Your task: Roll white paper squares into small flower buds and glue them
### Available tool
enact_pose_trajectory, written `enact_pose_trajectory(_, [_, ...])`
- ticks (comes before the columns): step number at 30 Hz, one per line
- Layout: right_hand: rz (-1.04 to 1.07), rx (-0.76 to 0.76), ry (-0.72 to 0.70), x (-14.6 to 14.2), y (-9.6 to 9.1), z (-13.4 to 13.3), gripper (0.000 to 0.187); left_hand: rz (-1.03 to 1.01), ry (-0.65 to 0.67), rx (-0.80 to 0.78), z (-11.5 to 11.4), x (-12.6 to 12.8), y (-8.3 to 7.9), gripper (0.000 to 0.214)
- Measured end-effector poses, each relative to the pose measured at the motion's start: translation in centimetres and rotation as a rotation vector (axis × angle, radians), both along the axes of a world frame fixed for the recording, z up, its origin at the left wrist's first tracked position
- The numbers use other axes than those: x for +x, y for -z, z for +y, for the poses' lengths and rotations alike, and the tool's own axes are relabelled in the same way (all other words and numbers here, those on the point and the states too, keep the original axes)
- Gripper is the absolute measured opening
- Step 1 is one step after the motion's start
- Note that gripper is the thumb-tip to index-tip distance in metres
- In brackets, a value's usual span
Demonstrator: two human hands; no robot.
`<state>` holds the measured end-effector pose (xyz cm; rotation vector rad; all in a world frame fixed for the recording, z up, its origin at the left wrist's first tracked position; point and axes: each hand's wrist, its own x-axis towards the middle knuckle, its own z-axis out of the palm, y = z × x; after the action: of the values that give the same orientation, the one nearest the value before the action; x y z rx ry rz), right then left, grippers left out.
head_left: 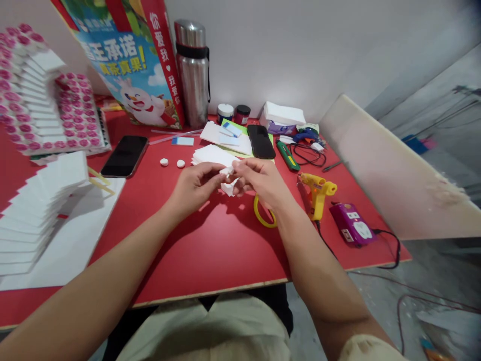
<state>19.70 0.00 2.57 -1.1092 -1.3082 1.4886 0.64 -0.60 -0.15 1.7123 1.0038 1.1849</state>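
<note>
Both hands meet over the middle of the red table. My left hand and my right hand are each closed in a pinch on the same small white paper piece. More crumpled white paper hangs just below the fingers. A stack of white paper squares lies right behind the hands. Two small white rolled pieces sit on the table to the left of that stack. A yellow loop handle shows under my right wrist.
A yellow glue gun and a purple power strip lie to the right. Two black phones, a steel flask, a printed bag, a green cutter, and stacked white cards with pink-dotted ones fill the left.
</note>
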Motion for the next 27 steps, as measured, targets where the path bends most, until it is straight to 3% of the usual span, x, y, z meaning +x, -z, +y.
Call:
enact_pose_trajectory(3, [-0.026,0.021,0.057,0.2,-0.2,0.0,0.043,-0.221,0.052,-0.284,0.2,0.2,0.4,0.033])
enact_pose_trajectory(6, [-0.065,0.088,0.083,0.0,-0.1,0.1,0.038,-0.374,0.092,-0.430,0.4,0.4,1.0,0.035])
enact_pose_trajectory(13, [-0.216,0.178,0.082,-0.7,0.5,-0.1,0.015,-0.443,0.136,-0.506,0.3,0.6,1.3,0.031])
enact_pose_trajectory(20, [-0.266,0.242,0.143,-0.2,-0.1,-0.4,0.011,-0.513,0.152,-0.569,0.4,0.6,1.1,0.033])
enact_pose_trajectory(23, [-0.455,0.397,0.196,-0.4,-1.9,-1.5,0.014,-0.530,0.126,-0.578,0.7,0.4,1.3,0.032])
enact_pose_trajectory(27, [-0.944,0.570,0.089,0.1,-4.7,-4.5,0.025,-0.522,0.096,-0.565,0.8,0.0,1.4,0.032])
